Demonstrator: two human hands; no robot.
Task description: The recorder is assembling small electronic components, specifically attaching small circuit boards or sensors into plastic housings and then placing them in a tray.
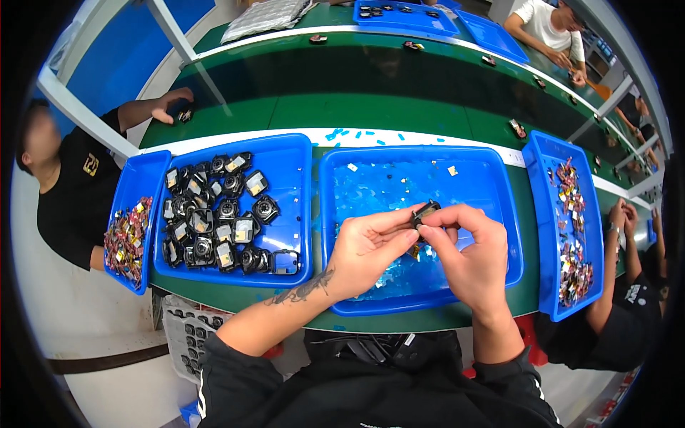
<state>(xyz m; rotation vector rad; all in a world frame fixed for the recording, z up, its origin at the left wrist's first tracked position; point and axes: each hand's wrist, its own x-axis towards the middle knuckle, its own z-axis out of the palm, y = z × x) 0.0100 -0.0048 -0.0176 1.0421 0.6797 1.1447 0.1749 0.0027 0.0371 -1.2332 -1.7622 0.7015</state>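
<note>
Both hands meet over a blue tray strewn with thin blue film pieces and a few pale scraps. Between the fingertips is a small black watch case, tilted and partly hidden. My left hand pinches it from the left, thumb and fingers closed. My right hand grips its other side, with the thumb pressed near the lower edge. A bit of orange-yellow shows just under the fingers; I cannot make out what it is. To the left, another blue tray holds a heap of black watch cases.
Small red-and-gold electronic parts fill a narrow tray at far left; similar parts lie in a tray at right. A green conveyor belt carries scattered parts beyond a white ledge. Co-workers' hands reach in at the sides.
</note>
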